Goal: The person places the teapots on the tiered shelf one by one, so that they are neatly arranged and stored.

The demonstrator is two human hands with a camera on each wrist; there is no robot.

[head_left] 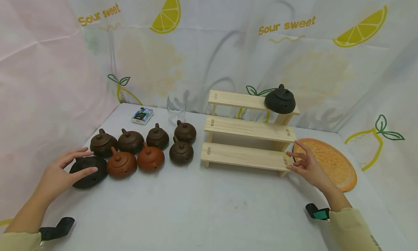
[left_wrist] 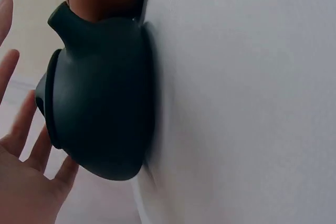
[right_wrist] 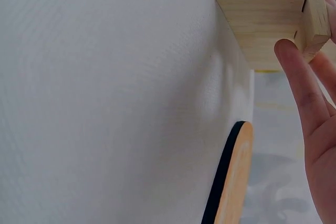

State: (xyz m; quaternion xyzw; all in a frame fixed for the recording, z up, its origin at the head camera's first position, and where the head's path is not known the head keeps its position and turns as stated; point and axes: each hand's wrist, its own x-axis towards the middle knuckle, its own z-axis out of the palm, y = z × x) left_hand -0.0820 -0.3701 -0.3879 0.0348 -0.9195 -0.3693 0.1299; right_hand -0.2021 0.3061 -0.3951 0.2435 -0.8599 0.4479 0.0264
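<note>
Head view: left of the wooden shelf point(head_left: 249, 128), 1 black teapot point(head_left: 98, 168) sits within the left hand's point(head_left: 61, 174) loosely spread fingers, ungripped; at the shelf's right end, the right hand's point(head_left: 309, 168) fingers stand apart, gripping nothing.

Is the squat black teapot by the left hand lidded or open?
Lidded: the left wrist view shows the round black lid seated on the squat black teapot, with no visible gap.
</note>
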